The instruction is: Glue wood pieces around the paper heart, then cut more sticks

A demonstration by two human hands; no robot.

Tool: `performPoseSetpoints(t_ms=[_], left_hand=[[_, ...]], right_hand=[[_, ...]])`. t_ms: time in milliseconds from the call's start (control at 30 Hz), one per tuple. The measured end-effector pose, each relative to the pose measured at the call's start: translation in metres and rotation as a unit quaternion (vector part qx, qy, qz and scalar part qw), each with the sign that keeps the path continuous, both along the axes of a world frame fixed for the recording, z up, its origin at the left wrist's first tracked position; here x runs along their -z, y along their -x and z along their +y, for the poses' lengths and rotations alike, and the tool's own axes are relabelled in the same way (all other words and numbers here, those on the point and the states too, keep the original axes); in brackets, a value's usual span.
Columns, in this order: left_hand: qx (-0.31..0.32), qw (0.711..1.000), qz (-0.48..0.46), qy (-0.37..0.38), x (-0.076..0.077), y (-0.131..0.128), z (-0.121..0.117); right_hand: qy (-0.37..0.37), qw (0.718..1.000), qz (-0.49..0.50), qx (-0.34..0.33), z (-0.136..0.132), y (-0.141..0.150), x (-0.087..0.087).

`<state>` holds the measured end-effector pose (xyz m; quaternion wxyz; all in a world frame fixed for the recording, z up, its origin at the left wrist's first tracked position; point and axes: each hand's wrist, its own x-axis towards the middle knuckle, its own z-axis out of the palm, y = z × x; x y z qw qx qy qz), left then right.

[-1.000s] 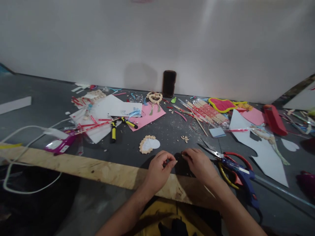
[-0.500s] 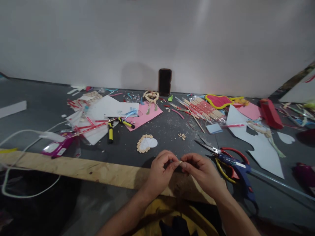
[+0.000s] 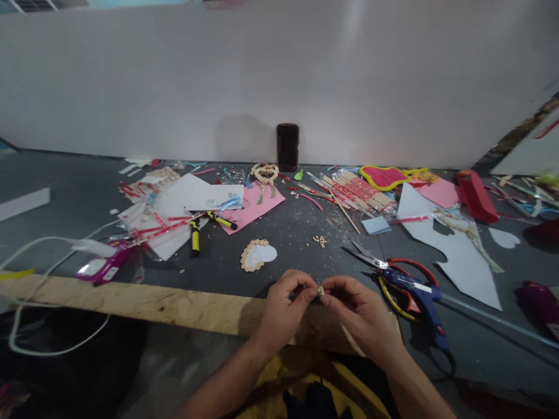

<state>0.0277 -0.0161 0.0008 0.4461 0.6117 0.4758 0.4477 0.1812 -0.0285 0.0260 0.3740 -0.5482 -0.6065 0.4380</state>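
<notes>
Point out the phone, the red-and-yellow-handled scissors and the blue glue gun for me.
Phone [image 3: 287,148]: head view, middle of its dark screen.
Scissors [image 3: 379,263]: head view, metal near the pivot.
Blue glue gun [image 3: 430,299]: head view, body above the trigger.

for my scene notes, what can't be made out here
- small pale piece, head view: too small, pinched by fingertips of left hand and right hand
- black phone's screen: too dark to read
- magenta object, head view: cut off by right edge
</notes>
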Motion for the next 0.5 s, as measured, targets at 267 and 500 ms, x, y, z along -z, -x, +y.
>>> performPoseSetpoints(t_ms=[267, 500], left_hand=[[-0.010, 0.998, -0.036, 0.058, 0.0047, -0.0020, -0.0046], [0.015, 0.996, -0.033, 0.080, 0.0046, -0.0008, -0.0040]], right_hand=[[-0.008, 0.999, -0.041, -0.025, -0.0062, -0.0051, 0.0015], [-0.020, 0.998, -0.055, -0.006, -0.0096, -0.0046, 0.0008]])
